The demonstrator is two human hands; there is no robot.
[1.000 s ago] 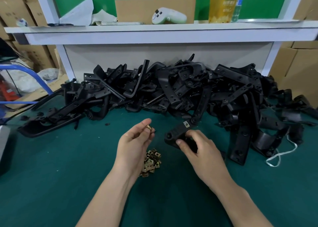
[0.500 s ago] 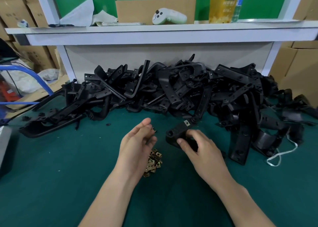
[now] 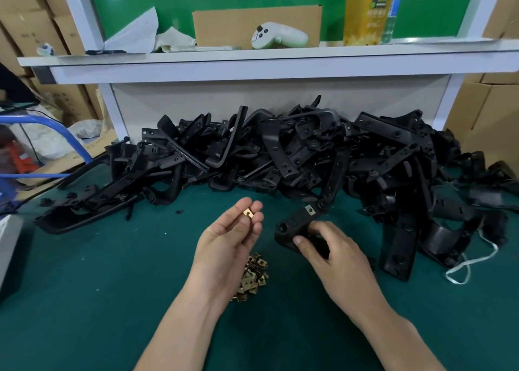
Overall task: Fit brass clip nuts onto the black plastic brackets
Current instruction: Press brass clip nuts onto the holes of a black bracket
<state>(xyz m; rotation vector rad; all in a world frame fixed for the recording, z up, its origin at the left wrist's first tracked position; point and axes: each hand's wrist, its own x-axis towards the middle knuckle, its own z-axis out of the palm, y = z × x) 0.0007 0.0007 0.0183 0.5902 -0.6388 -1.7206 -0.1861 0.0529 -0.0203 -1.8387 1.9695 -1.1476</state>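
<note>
Left hand point(image 3: 227, 247) turned palm-up over green mat point(image 3: 98, 272) below white shelf point(image 3: 252, 58).

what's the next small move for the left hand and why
Probably carry the nut across to the bracket and line it up with the near, bare end. The left hand pinches the nut clear of the bracket, the right hand grips the bracket, and its far end seems to carry a clip already.
</note>
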